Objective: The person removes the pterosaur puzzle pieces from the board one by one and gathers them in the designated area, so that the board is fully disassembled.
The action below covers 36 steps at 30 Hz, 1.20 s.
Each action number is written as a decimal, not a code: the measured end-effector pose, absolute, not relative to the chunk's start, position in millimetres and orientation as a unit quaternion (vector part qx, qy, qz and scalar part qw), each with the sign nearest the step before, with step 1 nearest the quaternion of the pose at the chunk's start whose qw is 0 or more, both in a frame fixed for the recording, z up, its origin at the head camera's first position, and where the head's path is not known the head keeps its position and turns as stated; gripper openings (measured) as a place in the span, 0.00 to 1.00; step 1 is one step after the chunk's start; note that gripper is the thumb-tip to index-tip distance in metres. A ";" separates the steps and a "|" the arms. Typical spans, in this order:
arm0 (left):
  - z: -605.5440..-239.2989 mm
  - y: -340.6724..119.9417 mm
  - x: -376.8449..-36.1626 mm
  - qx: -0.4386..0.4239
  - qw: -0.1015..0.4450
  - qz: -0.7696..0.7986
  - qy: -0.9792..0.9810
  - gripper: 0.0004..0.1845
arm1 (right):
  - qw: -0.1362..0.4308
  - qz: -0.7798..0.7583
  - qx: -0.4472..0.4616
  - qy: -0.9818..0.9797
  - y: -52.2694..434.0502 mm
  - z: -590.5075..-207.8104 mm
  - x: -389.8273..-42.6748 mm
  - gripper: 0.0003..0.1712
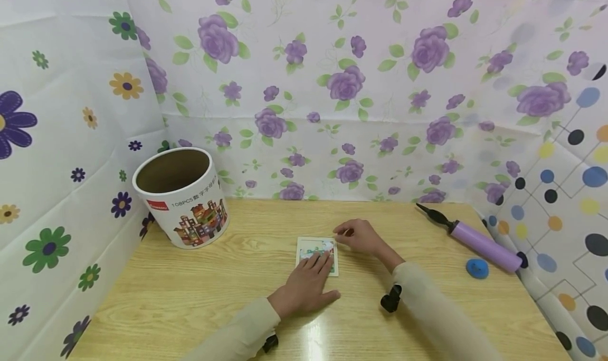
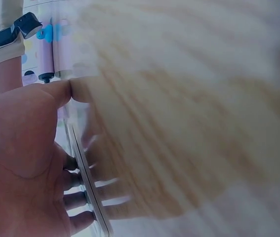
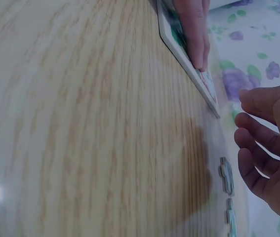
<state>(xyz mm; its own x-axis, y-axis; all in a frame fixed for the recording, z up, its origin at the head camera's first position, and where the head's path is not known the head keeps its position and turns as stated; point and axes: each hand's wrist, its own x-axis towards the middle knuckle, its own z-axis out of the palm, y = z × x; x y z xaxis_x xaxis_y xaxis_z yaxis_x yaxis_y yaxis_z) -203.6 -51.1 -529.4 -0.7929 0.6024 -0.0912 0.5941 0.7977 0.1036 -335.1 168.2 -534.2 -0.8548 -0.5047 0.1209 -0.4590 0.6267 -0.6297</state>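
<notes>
A small framed jigsaw puzzle with a pale border and a colourful picture lies flat on the table. My left hand rests on it, fingers straight across the lower part of the picture, which they partly hide. By the puzzle's upper right corner is my right hand, its fingers loosely bent. In the right wrist view there is a gap between thumb and index finger, with nothing seen between them. A loose puzzle piece and a second piece lie on the table near that hand.
A large white printed bucket stands at the back left. To the right lie a purple hand pump with a black nozzle and a small blue disc-like object. Flowered cloth hangs behind the wooden table.
</notes>
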 end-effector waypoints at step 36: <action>-529.0 -52.2 -201.6 0.314 0.058 0.044 0.947 0.45 | 0.071 -0.312 -0.271 0.908 147.4 -541.3 -335.0 0.06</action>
